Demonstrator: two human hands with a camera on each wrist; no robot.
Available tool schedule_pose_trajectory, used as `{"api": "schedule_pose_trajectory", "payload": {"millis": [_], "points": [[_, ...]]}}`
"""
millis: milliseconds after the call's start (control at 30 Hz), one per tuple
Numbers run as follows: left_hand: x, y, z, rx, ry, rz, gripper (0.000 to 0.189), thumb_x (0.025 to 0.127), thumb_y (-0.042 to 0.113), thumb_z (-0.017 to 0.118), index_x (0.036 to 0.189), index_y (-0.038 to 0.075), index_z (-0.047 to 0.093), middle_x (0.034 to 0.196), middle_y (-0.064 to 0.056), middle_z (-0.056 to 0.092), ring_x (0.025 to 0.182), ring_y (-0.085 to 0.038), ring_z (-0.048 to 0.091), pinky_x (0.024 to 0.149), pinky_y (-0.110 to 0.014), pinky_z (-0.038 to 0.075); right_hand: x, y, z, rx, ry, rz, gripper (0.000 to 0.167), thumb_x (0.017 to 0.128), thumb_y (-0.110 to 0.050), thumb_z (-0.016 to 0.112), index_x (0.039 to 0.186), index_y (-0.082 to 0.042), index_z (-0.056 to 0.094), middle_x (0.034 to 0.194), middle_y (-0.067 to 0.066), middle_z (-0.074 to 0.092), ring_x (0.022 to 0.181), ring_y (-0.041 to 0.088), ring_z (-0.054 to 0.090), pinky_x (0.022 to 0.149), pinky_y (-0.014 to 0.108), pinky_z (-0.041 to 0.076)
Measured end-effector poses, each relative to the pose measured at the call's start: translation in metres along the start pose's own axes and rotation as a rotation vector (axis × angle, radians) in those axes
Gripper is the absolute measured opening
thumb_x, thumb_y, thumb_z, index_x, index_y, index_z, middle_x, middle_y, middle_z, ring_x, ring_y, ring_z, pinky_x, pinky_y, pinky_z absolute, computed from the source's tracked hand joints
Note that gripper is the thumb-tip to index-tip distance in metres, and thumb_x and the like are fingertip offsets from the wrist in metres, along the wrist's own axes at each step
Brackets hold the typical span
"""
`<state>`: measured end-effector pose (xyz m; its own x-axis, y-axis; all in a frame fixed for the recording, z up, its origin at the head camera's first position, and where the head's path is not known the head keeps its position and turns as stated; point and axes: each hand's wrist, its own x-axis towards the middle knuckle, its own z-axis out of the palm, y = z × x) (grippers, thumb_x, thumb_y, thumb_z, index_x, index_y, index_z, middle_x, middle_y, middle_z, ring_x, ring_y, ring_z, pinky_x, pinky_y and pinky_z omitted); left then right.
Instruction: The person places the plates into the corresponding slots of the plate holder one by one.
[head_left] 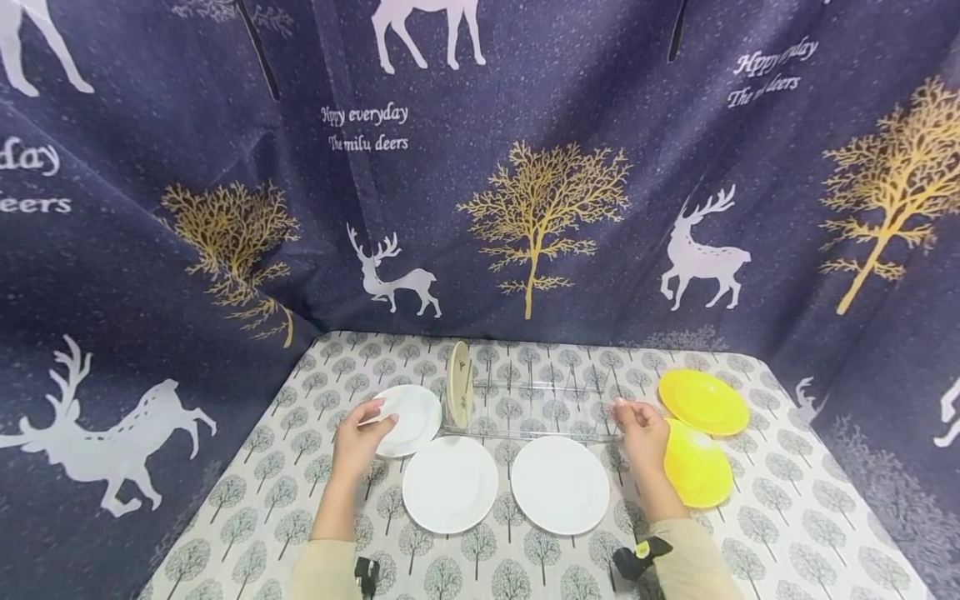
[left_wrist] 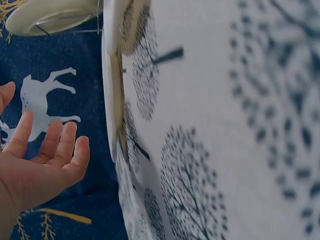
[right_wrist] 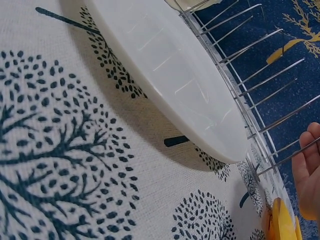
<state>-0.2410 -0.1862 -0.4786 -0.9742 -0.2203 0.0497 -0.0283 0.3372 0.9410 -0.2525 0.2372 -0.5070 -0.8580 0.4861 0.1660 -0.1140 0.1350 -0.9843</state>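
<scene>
A clear-looking wire dish rack (head_left: 536, 433) stands at the middle of the table, with thin metal prongs (right_wrist: 270, 75). One cream plate (head_left: 460, 385) is upright at its left end. My left hand (head_left: 364, 429) is over the left edge of a white plate (head_left: 416, 421), its fingers spread and nothing between them; the left wrist view shows the same loose hand (left_wrist: 47, 155). At the rack's right end, my right hand (head_left: 641, 429) holds the end wire with its fingertips. In the right wrist view only part of those fingers (right_wrist: 307, 165) shows behind a wire; the thumb is out of frame.
Two more white plates lie flat before the rack, a left one (head_left: 450, 485) and a right one (head_left: 560, 485). Beside my right hand are two yellow plates, one farther back (head_left: 703, 402) and one nearer (head_left: 701, 467). A dark blue deer-print curtain (head_left: 480, 250) hangs behind the tree-print tablecloth (head_left: 480, 567).
</scene>
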Motion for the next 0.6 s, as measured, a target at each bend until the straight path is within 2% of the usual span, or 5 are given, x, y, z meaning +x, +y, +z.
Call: {"api": "schedule_pose_trajectory", "payload": {"millis": [367,500,600], "points": [[0.006,-0.017,-0.013,0.035,0.063,-0.026,0.060,0.079,0.037,0.071,0.128,0.009,0.052,0.130,-0.019,0.045,0.113,-0.035,0.045,0.090,-0.051,0.043,-0.001,-0.001,0.000,0.043,0.009,0.004,0.025,0.091,-0.021,0.061,0.098,0.003,0.062,0.089,0.004,0.070,0.077,0.000,0.064,0.075,0.018,0.051],[0.008,-0.020,-0.018,0.074,0.089,-0.020,0.060,0.079,0.038,0.072,0.127,0.009,0.053,0.131,-0.020,0.045,0.115,-0.037,0.045,0.085,-0.055,0.045,-0.002,-0.001,0.000,0.049,0.004,-0.008,0.023,0.092,-0.017,0.060,0.099,0.004,0.061,0.093,0.010,0.069,0.078,0.001,0.064,0.076,0.018,0.051],[0.010,-0.023,-0.020,0.084,0.092,-0.030,0.058,0.080,0.035,0.071,0.128,0.009,0.053,0.133,-0.020,0.043,0.117,-0.038,0.043,0.086,-0.057,0.043,0.000,-0.001,-0.001,0.075,-0.005,-0.011,0.021,0.092,-0.013,0.059,0.102,0.006,0.061,0.099,0.018,0.066,0.081,0.003,0.064,0.077,0.019,0.051]]}}
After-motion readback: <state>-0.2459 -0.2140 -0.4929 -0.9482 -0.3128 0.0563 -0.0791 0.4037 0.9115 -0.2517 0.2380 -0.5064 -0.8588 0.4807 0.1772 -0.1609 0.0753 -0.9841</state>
